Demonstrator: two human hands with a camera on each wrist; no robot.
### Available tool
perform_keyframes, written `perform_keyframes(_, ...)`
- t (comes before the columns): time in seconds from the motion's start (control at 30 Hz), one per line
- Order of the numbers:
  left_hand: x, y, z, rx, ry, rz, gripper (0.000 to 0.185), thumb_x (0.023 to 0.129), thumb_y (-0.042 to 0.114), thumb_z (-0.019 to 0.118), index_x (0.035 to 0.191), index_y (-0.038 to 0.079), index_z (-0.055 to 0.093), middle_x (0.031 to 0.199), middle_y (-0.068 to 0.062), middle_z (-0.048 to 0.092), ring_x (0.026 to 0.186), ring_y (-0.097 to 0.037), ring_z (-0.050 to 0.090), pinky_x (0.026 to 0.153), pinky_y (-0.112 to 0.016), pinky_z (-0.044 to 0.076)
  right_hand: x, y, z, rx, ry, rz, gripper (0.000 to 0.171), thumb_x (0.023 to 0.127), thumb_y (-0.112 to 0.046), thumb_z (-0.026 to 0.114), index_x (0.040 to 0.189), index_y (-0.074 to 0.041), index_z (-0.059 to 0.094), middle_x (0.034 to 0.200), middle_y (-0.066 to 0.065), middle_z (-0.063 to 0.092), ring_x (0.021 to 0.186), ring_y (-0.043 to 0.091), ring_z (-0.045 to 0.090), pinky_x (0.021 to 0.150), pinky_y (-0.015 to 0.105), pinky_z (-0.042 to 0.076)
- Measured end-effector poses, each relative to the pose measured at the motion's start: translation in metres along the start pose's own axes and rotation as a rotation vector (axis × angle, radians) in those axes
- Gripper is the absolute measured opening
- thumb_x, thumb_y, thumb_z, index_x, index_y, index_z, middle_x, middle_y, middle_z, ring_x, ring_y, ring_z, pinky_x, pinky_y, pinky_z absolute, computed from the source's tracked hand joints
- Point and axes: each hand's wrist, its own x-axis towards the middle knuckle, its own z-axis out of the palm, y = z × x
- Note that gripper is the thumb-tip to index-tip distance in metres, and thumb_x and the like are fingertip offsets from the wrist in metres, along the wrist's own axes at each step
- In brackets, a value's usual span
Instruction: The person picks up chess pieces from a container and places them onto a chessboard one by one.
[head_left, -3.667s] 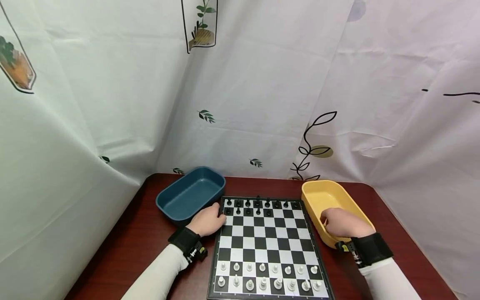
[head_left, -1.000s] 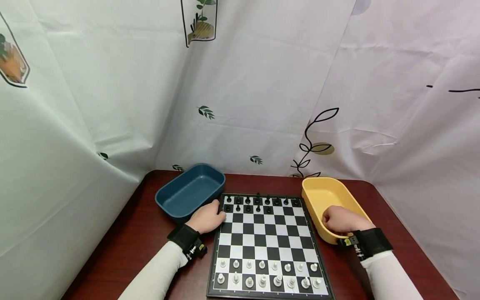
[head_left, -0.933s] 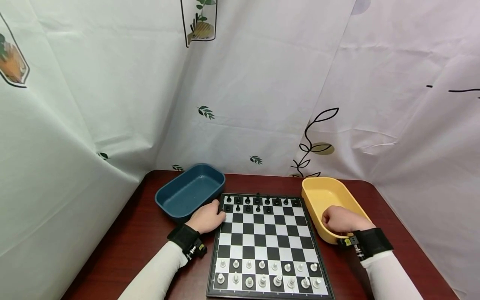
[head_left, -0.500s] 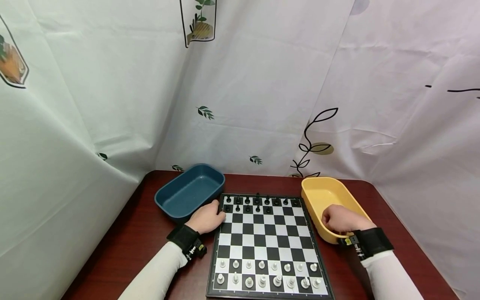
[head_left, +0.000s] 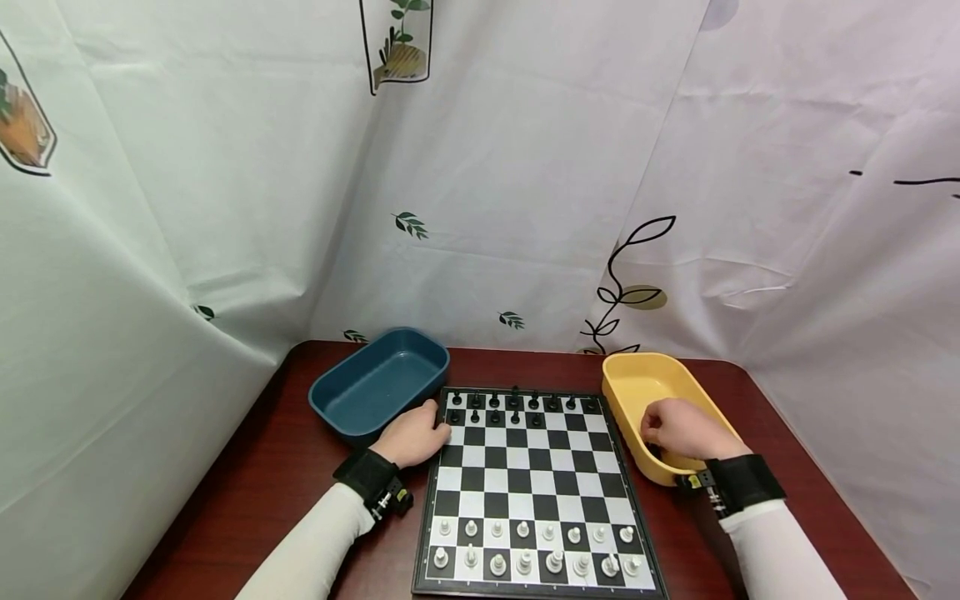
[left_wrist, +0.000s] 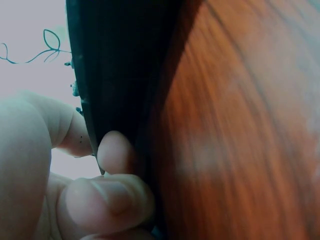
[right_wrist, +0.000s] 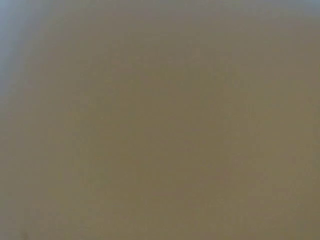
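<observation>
My left hand holds the left edge of the chessboard near its far corner. In the left wrist view, its fingers close around the board's dark rim. My right hand is inside the yellow tray, fingers bent downward and tips hidden. A small black object shows right beneath those fingers; I cannot tell whether they hold it. Black chess pieces fill the board's far row, with several black pawns in front at the left. White chess pieces stand in the two near rows.
A blue tray sits at the back left, just beyond my left hand. Everything rests on a reddish-brown wooden table. Patterned white cloth hangs behind and at the sides. The right wrist view is a brown blur.
My right hand has risen slightly inside the yellow tray, and a small black object now shows beneath its fingers. My left hand keeps its place on the board's edge.
</observation>
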Motion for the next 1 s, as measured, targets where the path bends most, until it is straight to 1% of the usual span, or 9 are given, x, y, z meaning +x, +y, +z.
perform_keyframes(0.17,0.000,-0.001,0.000,-0.006,-0.005,0.003,0.037,0.103,0.028,0.060,0.128,0.000,0.066,0.097,-0.007,0.066,0.080,-0.021,0.060,0.078,-0.044,0.052,0.001,0.001,-0.001,-0.009,0.072,-0.018,0.015,0.094,-0.008,0.080,0.083,-0.014,0.070,0.076,-0.008,0.063,0.069,0.010,0.056,0.070,0.035,0.049)
perform_keyframes(0.37,0.000,-0.002,0.000,-0.002,0.000,0.003,0.038,0.103,0.028,0.060,0.128,0.000,0.066,0.098,-0.007,0.067,0.081,-0.020,0.060,0.078,-0.043,0.053,0.002,-0.003,-0.006,-0.084,0.151,-0.029,0.016,0.096,-0.007,0.079,0.085,-0.013,0.070,0.079,-0.008,0.062,0.073,0.011,0.054,0.071,0.037,0.048)
perform_keyframes(0.6,-0.001,-0.001,-0.002,-0.004,0.002,-0.002,0.039,0.104,0.029,0.060,0.129,-0.001,0.066,0.100,-0.008,0.068,0.081,-0.021,0.061,0.079,-0.044,0.053,-0.001,-0.012,-0.019,-0.099,0.167,0.011,0.015,0.098,-0.007,0.075,0.086,-0.014,0.070,0.078,-0.006,0.060,0.073,0.015,0.052,0.070,0.037,0.043)
perform_keyframes(0.77,-0.001,0.000,-0.002,-0.006,-0.006,-0.007,0.037,0.104,0.029,0.060,0.127,0.000,0.066,0.098,-0.007,0.066,0.080,-0.021,0.060,0.078,-0.043,0.052,-0.002,-0.018,-0.029,-0.110,0.196,0.010,0.012,0.097,-0.006,0.073,0.088,-0.014,0.074,0.080,-0.006,0.066,0.074,0.016,0.055,0.073,0.040,0.047)
perform_keyframes(0.87,-0.001,0.000,-0.002,-0.006,-0.006,-0.011,0.036,0.104,0.028,0.061,0.127,0.001,0.066,0.098,-0.007,0.066,0.080,-0.020,0.060,0.078,-0.043,0.051,-0.003,-0.022,-0.036,-0.115,0.215,-0.004,0.011,0.097,-0.005,0.072,0.089,-0.013,0.076,0.080,-0.006,0.067,0.072,0.015,0.055,0.072,0.040,0.048)
perform_keyframes(1.0,-0.001,0.000,-0.001,-0.005,-0.006,-0.005,0.036,0.104,0.028,0.061,0.127,0.001,0.066,0.098,-0.007,0.066,0.080,-0.021,0.060,0.078,-0.043,0.052,-0.003,-0.027,-0.046,-0.118,0.216,0.003,0.009,0.099,-0.007,0.072,0.093,-0.010,0.078,0.081,-0.005,0.069,0.071,0.013,0.057,0.071,0.040,0.049)
